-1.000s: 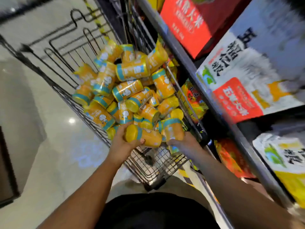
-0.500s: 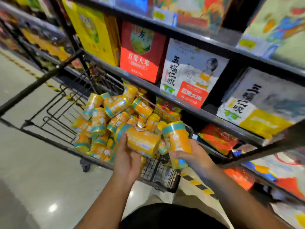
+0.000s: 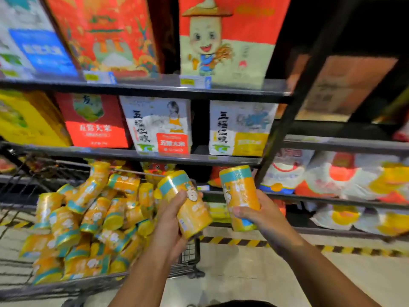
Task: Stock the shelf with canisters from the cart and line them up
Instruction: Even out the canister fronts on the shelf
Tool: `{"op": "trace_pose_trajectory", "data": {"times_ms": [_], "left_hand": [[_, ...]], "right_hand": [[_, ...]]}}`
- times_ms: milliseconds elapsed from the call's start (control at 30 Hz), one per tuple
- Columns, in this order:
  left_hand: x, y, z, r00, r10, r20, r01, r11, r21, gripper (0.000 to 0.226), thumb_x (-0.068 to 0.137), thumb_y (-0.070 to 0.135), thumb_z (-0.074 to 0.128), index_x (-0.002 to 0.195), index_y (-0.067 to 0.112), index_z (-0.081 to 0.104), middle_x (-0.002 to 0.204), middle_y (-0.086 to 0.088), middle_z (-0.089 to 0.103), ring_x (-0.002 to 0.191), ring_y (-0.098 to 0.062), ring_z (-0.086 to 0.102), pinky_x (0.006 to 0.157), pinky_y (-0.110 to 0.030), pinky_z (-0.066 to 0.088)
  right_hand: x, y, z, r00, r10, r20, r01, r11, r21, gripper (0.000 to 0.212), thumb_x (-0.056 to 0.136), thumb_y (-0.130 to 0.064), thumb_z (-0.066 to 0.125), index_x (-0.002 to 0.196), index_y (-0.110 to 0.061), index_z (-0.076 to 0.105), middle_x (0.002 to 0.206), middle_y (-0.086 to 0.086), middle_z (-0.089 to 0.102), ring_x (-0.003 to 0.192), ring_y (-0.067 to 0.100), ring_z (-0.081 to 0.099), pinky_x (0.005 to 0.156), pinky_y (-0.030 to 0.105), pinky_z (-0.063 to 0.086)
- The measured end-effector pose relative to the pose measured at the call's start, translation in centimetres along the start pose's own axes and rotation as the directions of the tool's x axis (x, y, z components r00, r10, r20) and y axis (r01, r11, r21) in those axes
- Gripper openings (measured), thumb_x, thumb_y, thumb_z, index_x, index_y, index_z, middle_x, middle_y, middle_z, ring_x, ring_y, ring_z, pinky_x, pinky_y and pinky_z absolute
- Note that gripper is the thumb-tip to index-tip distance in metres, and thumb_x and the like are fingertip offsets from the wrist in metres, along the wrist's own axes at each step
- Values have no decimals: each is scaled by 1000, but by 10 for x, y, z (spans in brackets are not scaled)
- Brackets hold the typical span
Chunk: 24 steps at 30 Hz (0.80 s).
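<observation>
Gripped in left hand (image 3: 170,220): one yellow canister (image 3: 190,209), thumb across the front, fingers (image 3: 200,194) curled round behind. Long axis tilted, teal-banded end up and to the left, base down and to the right.

Gripped in right hand (image 3: 261,214): second canister (image 3: 240,196), fingers wrapped round the lower half. Long axis near upright, teal band on top, top leaning slightly left.

Both held in the air, apart from each other, in front of the shelf (image 3: 155,155); the left one over the right end of the cart (image 3: 190,258), the right one just left of the black upright (image 3: 287,120).

Labels: white cartoon figure on yellow; lettering too blurred to read.

In the cart: loose pile of matching canisters (image 3: 88,218), lying at mixed angles.

On the shelf: white bag (image 3: 159,125), black vertical characters, red panel reading 五常大米. To its left a red box (image 3: 95,120), print blurred.

On the floor: black-and-yellow striped tape (image 3: 243,241).
</observation>
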State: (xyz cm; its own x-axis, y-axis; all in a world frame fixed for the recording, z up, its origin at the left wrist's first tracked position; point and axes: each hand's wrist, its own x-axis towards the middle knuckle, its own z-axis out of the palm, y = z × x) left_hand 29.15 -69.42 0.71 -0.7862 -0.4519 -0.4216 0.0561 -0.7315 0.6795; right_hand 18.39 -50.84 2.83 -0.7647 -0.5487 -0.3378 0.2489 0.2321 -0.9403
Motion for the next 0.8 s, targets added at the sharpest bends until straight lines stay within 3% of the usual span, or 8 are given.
{"op": "trace_pose_trajectory", "data": {"times_ms": [100, 167, 267, 367, 467, 567, 700, 800], "left_hand": [[3, -20, 38, 1000, 17, 23, -20, 989, 145, 67, 73, 32, 81, 132, 12, 56, 111, -16, 72, 91, -32, 72, 67, -44, 59], [0, -36, 67, 998, -31, 60, 18, 980, 200, 65, 73, 35, 84, 129, 12, 59, 111, -19, 72, 97, -37, 70, 70, -47, 59], [-10, -72, 118, 984, -130, 126, 93, 961, 260, 56, 75, 41, 71, 119, 7, 65, 103, -23, 73, 91, -39, 71, 76, -49, 59], [-22, -118, 163, 967, -204, 155, 149, 940, 308, 71, 70, 43, 81, 126, 3, 63, 115, -29, 68, 97, -40, 68, 80, -49, 57], [-42, -169, 210, 933, -289, 214, 199, 910, 362, 74, 68, 40, 83, 129, 4, 61, 111, -25, 70, 87, -37, 69, 68, -44, 60], [-66, -216, 263, 901, -297, 317, 149, 897, 416, 61, 75, 26, 78, 128, 4, 57, 91, -17, 72, 71, -29, 71, 58, -39, 59], [-87, -253, 329, 874, -238, 422, 23, 891, 454, 67, 64, 12, 84, 126, 7, 57, 96, -15, 75, 78, -29, 73, 69, -46, 61], [-92, -264, 377, 855, -172, 489, -71, 896, 439, 64, 60, 16, 80, 120, 9, 58, 92, -12, 76, 74, -24, 73, 57, -39, 59]], "right_hand": [[-18, 7, -40, 996, -8, -89, 9, 1000, 16, 72, 57, -44, 89, 121, -25, 63, 110, 4, 74, 98, 20, 73, 84, 39, 60], [-35, 10, -70, 989, -17, -148, 22, 999, 33, 66, 59, -39, 88, 118, -26, 63, 106, 3, 75, 95, 19, 73, 82, 38, 60], [-68, 20, -123, 968, -30, -250, 40, 999, 33, 55, 66, -31, 89, 114, -26, 63, 101, 3, 75, 89, 19, 74, 78, 37, 60], [-103, 34, -179, 934, -5, -356, 26, 998, 53, 56, 66, -29, 92, 114, -24, 64, 98, 3, 76, 86, 19, 74, 74, 36, 60], [-141, 43, -238, 891, 7, -454, 19, 999, 51, 44, 74, -22, 89, 109, -26, 64, 95, 3, 75, 85, 20, 74, 78, 40, 62], [-177, 47, -299, 863, -22, -505, 62, 996, 64, 42, 76, -18, 87, 111, -25, 64, 94, 1, 76, 84, 19, 74, 77, 42, 62], [-208, 41, -362, 834, -69, -548, 113, 993, 46, 40, 79, -25, 85, 112, -27, 62, 99, -1, 73, 82, 11, 73, 72, 31, 58], [-220, 28, -403, 824, -125, -553, 167, 986, 26, 44, 80, -28, 85, 117, -29, 61, 102, 0, 73, 88, 13, 73, 74, 33, 59]]}}
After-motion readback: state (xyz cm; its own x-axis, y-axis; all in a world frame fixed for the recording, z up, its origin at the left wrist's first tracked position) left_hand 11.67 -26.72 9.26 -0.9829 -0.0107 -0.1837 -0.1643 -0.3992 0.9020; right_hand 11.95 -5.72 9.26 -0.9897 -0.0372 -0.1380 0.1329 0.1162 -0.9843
